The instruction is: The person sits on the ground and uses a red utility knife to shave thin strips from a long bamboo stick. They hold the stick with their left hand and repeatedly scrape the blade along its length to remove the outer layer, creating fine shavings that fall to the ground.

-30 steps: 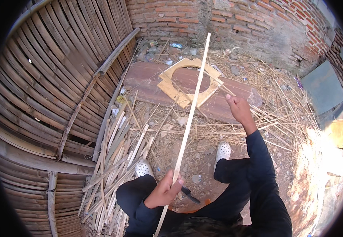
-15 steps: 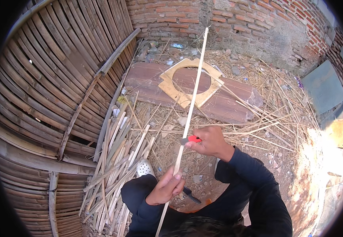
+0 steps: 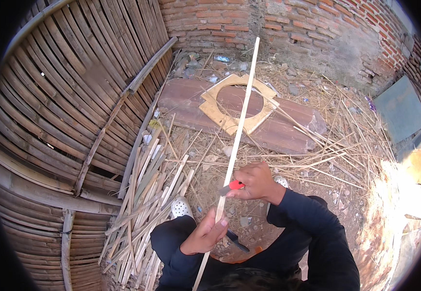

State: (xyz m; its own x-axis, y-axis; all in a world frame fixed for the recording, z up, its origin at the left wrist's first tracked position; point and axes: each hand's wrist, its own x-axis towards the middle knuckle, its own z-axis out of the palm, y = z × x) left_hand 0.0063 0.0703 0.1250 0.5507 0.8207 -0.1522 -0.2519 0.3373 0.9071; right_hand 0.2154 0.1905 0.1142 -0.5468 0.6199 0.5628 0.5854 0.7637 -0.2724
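A long, pale bamboo strip (image 3: 243,114) runs from near my lap up toward the brick wall. My left hand (image 3: 204,235) is closed around its lower part. Just above that, my right hand (image 3: 257,182) grips a small knife (image 3: 237,185) by its red handle. The grey blade lies across the strip, touching it. On the ground between my legs rests a second dark blade (image 3: 237,240), partly hidden by my left hand and trousers.
Cut strips (image 3: 140,218) are piled left of my white clog (image 3: 181,207). Ahead, a wooden frame with a round hole (image 3: 210,107) lies on a brown board (image 3: 176,104). A bamboo slat wall (image 3: 50,121) bounds the left, a brick wall (image 3: 210,24) the far side.
My right hand has drawn the knife down the strip, closer to my left hand. The left hand keeps its hold, and the whole view has shifted slightly.
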